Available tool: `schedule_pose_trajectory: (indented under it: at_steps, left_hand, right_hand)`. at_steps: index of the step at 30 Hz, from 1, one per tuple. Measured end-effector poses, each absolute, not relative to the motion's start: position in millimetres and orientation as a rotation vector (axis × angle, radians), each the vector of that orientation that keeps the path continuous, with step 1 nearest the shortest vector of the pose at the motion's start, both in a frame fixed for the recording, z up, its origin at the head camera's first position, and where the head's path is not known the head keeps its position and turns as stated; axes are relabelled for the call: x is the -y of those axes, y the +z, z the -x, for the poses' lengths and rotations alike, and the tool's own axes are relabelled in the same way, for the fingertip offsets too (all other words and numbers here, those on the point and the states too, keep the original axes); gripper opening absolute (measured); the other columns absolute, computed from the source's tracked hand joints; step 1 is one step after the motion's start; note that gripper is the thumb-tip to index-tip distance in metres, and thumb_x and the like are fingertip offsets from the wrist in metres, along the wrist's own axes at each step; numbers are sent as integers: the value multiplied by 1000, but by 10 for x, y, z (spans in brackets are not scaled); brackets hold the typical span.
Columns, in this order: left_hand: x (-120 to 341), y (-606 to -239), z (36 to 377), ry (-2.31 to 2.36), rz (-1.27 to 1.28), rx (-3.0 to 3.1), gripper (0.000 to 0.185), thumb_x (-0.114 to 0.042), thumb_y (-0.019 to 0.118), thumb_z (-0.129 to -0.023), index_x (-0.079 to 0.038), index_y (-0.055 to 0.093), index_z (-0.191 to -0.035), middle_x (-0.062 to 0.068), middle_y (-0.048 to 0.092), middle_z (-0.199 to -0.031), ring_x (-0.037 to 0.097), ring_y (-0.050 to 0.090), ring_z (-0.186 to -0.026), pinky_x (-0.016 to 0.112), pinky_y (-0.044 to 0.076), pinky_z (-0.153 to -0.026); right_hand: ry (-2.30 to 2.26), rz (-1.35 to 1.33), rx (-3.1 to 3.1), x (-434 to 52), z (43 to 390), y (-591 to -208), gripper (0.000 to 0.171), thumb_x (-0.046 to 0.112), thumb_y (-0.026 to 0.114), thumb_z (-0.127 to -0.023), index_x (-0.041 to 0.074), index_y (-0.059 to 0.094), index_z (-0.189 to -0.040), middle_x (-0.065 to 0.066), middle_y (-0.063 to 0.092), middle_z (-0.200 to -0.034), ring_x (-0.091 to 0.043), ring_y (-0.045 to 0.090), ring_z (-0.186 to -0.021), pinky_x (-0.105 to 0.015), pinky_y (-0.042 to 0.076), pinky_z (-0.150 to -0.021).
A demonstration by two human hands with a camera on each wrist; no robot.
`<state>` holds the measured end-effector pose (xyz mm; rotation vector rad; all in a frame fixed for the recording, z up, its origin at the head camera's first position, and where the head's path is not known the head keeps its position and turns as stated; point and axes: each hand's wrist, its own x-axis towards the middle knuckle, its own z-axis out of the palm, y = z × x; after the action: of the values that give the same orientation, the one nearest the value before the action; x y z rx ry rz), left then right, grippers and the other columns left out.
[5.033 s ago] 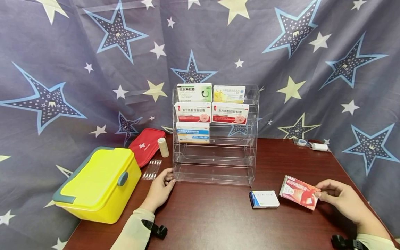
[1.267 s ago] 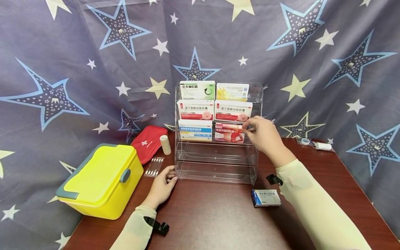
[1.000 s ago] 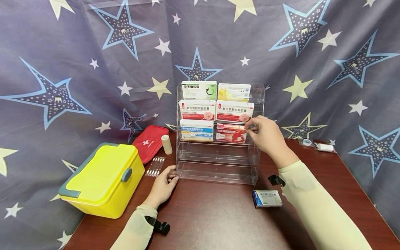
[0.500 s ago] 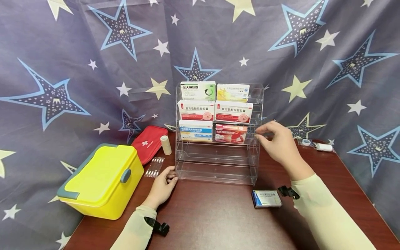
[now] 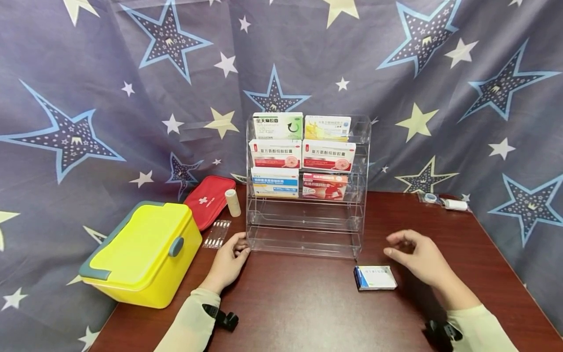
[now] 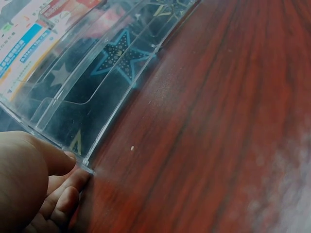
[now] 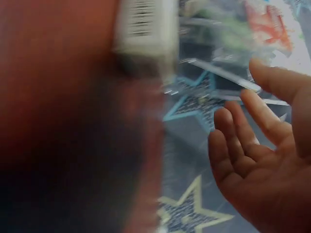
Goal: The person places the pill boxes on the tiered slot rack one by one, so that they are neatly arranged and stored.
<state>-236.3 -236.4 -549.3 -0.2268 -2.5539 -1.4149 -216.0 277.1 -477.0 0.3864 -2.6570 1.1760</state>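
Note:
A clear acrylic display rack (image 5: 303, 250) stands on the table, with medicine boxes in its upper three tiers. My left hand (image 5: 226, 264) holds the rack's lower left corner; in the left wrist view, the thumb (image 6: 60, 160) and bent fingers meet at that corner. On the third tier, the red ibuprofen box (image 5: 325, 187) sits beside a blue-and-white medicine box (image 5: 275, 183). My right hand (image 5: 420, 256) hovers over the table with thumb and fingers apart, holding nothing. Just left of it lies a white medicine box (image 5: 380, 277) with a blue end, blurred in the right wrist view.
At left stand a yellow storage box (image 5: 145, 249), a red first-aid pouch (image 5: 210, 201), a beige bandage roll (image 5: 232, 203) and a packet of cotton swabs (image 5: 217, 234). Small wrapped rolls (image 5: 455, 205) lie at the back right. A starry curtain hangs behind the table.
My right hand brought the red box from the table to the rack's third tier, let it go there, then came down toward the white box. The left hand stayed at the corner.

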Motion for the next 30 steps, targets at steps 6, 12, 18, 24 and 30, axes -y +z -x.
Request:
schedule_pose_trajectory:
  at_steps: [6,12,18,24,30]
  left_hand:
    - [2368,-5495,2360,-1415,232,2551,40,0,70,-97,-6,63,-136,8,75,-111,22,70,-104,28,55,-83]
    - [2370,-5499,2365,-1403,234,2560,40,0,70,-98,-5,62,-137,8,74,-111,22,70,-104,28,55,-83]
    - [2355,-5500,2366,-1412,232,2547,40,1,70,-97,-5,63,-136,8,74,-109,22,70,-103,27,55,-83]
    - [2354,-5526,2372,-1394,268,2514,42,4,71,-95,-3,63,-135,9,75,-108,24,71,-100,26,55,-80]
    - [2360,-5536,2375,-1394,276,2508,41,4,71,-95,-3,63,-135,10,75,-109,24,71,-101,26,55,-79]
  right_hand:
    - [1239,-487,2832,-3021,2006,-5005,37,25,86,-90,7,73,-119,-3,75,-106,-16,70,-92,-29,56,-77]
    - [1342,-610,2837,-3117,1970,-5117,41,22,85,-90,3,71,-124,-6,74,-112,-16,69,-94,-30,56,-80]
    - [1347,-676,2779,-3103,1959,-5195,43,18,85,-90,4,70,-127,-5,73,-111,-17,67,-92,-29,55,-79]
    - [1342,-738,2737,-3061,1941,-5227,42,16,85,-89,4,71,-127,-6,69,-106,-13,64,-88,-27,54,-68]
    - [1281,-763,2725,-3054,1937,-5219,40,15,86,-88,7,74,-126,-3,67,-104,-16,63,-87,-27,52,-65]
